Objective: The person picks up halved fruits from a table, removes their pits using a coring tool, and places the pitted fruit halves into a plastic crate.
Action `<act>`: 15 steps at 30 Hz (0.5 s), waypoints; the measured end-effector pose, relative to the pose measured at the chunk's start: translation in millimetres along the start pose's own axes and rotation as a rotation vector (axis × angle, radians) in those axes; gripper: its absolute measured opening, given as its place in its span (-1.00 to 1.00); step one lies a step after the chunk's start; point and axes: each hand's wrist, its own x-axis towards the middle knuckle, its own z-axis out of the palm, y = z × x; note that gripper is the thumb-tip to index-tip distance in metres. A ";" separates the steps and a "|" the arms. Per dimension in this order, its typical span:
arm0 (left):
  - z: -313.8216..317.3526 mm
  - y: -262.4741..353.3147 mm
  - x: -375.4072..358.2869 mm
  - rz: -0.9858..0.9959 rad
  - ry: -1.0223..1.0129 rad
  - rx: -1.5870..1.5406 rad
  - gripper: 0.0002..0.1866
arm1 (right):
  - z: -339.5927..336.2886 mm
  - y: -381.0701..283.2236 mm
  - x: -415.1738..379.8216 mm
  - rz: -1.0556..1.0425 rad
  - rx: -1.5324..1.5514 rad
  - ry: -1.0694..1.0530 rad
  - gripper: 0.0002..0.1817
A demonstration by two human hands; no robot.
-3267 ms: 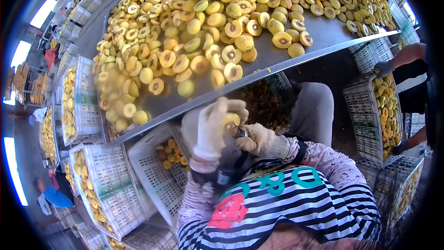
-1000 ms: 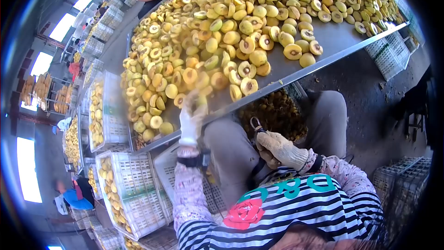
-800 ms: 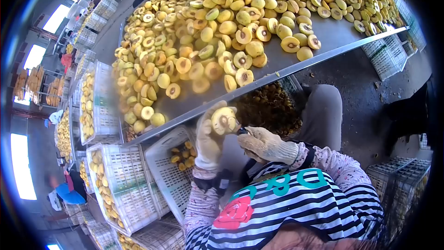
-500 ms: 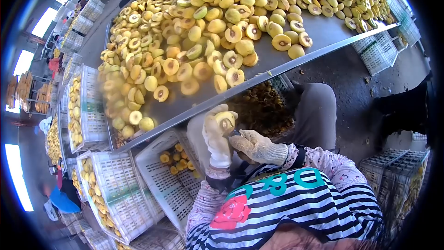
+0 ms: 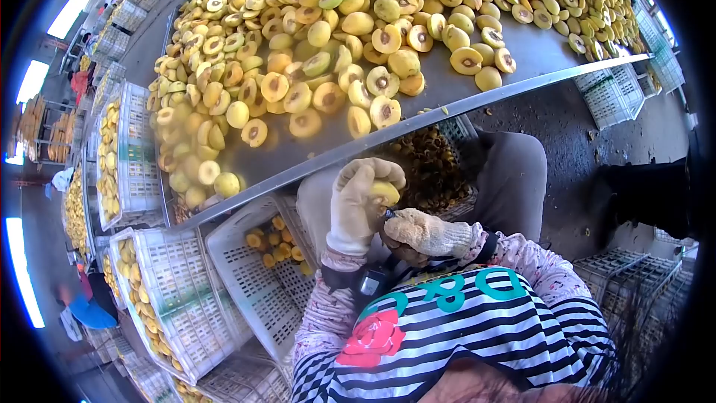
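Note:
Gloved in white, my left hand (image 5: 352, 205) is closed around a yellow peach half (image 5: 384, 193), its fingers curled over the top of the fruit. My right hand (image 5: 426, 231), in a knitted glove, is closed on a small dark tool (image 5: 388, 215) whose end points at the fruit. Most of that tool is hidden by the glove, and I cannot tell its exact kind. Both hands are close together over my lap, just in front of the metal table's raised edge (image 5: 328, 157).
Cut peach halves (image 5: 298, 67) cover much of the metal table. Below its edge, between my knees, a crate holds dark scraps (image 5: 432, 172). A white crate (image 5: 261, 283) with a few halves stands at my left, beside a fuller crate (image 5: 186, 298). More crates (image 5: 611, 93) stand at right.
My left hand has turned, and its fingers now wrap over the peach half, hiding its cut face. The right hand stays close beside it. The whole view has shifted slightly.

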 end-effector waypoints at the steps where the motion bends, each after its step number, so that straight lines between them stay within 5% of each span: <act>1: -1.8 2.1 3.7 -0.031 -0.084 -0.026 -0.74 | -0.7 0.1 -0.7 -0.012 -0.038 0.010 -0.59; 4: -18.1 3.4 15.5 -0.144 -0.372 -0.113 -0.62 | 2.7 4.0 -1.4 -0.085 -0.130 0.059 -0.59; 7: -18.4 -1.0 22.4 -0.256 -0.548 -0.325 -0.61 | 3.4 -6.0 -10.4 0.054 0.246 -0.193 -0.61; 11: -8.5 -4.5 23.4 -0.189 -0.358 -0.311 -0.68 | -19.1 25.1 4.5 0.079 0.780 -0.590 -0.40; 15: 12.9 -2.6 19.6 -0.173 -0.164 -0.333 -0.68 | -10.7 35.0 13.1 -0.006 1.068 -0.810 -0.41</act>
